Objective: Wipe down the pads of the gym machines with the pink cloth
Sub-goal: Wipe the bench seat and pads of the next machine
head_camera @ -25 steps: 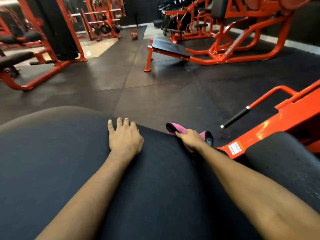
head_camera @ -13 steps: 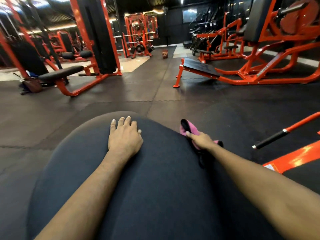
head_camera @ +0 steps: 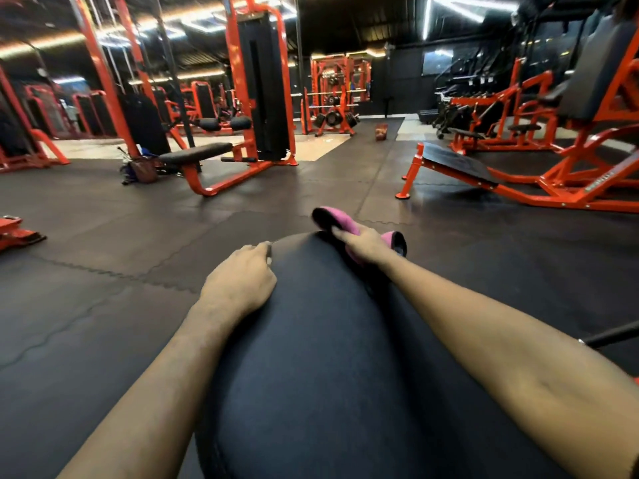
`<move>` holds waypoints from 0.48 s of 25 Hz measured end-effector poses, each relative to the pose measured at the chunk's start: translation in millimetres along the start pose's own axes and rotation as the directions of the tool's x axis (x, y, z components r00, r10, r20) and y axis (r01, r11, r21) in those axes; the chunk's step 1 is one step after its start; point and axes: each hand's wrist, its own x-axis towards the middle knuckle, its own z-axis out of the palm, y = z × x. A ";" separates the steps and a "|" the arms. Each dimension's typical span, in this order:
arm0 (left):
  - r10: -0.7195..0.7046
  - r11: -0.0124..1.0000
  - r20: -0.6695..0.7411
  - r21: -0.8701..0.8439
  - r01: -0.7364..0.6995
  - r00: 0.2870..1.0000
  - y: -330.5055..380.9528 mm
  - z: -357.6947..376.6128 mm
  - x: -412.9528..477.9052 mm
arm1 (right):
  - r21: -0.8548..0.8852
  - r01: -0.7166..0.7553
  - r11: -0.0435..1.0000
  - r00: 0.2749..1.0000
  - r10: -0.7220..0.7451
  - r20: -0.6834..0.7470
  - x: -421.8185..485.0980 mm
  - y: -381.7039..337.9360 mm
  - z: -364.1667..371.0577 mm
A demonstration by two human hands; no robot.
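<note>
The person's right hand (head_camera: 364,243) is gripping the pink cloth (head_camera: 337,220), fingers curled round it, holding it against the far end of the black pad (head_camera: 328,340). The cloth is sticking out ahead of the knuckles and to their right. Just left of it, the left hand (head_camera: 242,281) is clasping the pad's left edge, fingers curling over the rim.

A: What's on the floor?
B: Black rubber floor tiles (head_camera: 103,236) with interlocking seams. A brown bag (head_camera: 143,171) sits left of middle, near the weight-stack tower (head_camera: 264,88) on its orange base.
A: Far edge?
B: Orange rack (head_camera: 359,74) with weight plates (head_camera: 332,117) hung low. A small brown box (head_camera: 381,132) is on the floor to its right. Orange machine frame (head_camera: 570,191) along the right edge. Light strips (head_camera: 460,8) on the ceiling.
</note>
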 end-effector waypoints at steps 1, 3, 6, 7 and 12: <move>0.010 0.999 0.008 -0.037 -0.009 1.000 -4.0 -0.6 -5.3 | 0.046 -0.052 0.998 0.999 0.052 0.008 -0.1 6.6 -5.9; 0.017 0.997 0.002 -0.077 -0.017 1.000 -6.9 1.7 -17.1 | 0.030 -0.197 0.980 0.980 0.196 0.015 2.2 8.8 -16.9; -0.012 0.995 -0.066 -0.102 0.005 0.998 -3.9 5.2 -27.6 | -0.125 -0.124 0.984 0.991 0.129 0.028 12.0 -30.2 -7.9; -0.021 0.994 -0.083 -0.112 0.011 0.996 -3.4 5.4 -28.7 | -0.139 -0.059 0.989 0.996 0.067 0.058 9.9 -51.2 1.8; -0.063 0.988 -0.147 -0.151 0.040 0.987 1.2 1.9 -32.8 | -0.238 0.104 0.966 0.990 -0.077 0.119 -8.0 -88.5 31.6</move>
